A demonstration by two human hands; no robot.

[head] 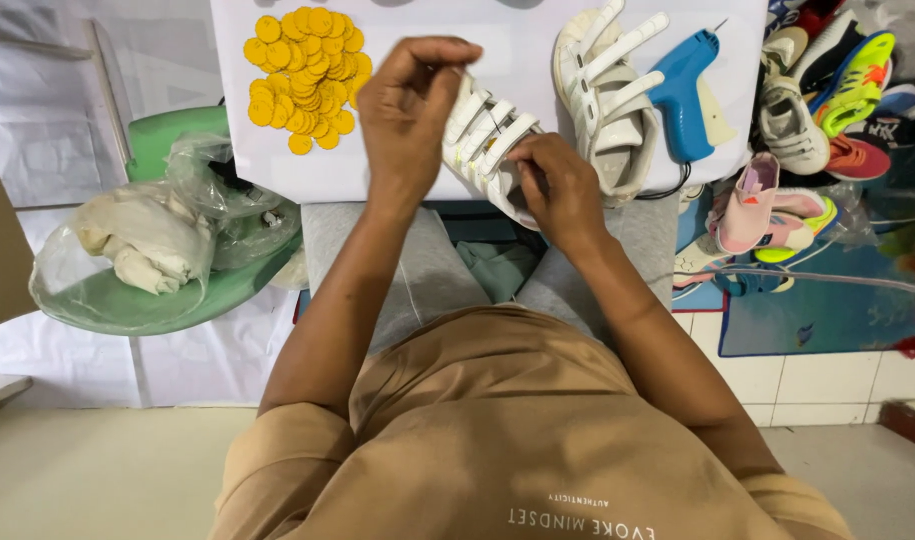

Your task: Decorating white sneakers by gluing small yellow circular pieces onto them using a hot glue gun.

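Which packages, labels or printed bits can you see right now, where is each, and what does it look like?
Clear plastic bag: left, on the green chair, crumpled, holding whitish cloth-like lumps.
Print on the tan shirt: bottom centre, one small white line, upside down from this view.
No screens or signs in view.

White board point(248, 175): bare strip along its near-left edge, open to a hand; yellow discs point(306, 75) heaped at far left; bare gap between discs and white sandal point(488, 140), partly taken up by the left hand point(410, 110); second white sandal point(608, 95) and blue glue gun point(686, 95) crowd the right; shoe pile point(818, 110) blocks beyond; green chair point(158, 290) with plastic bag point(168, 235) blocks left.
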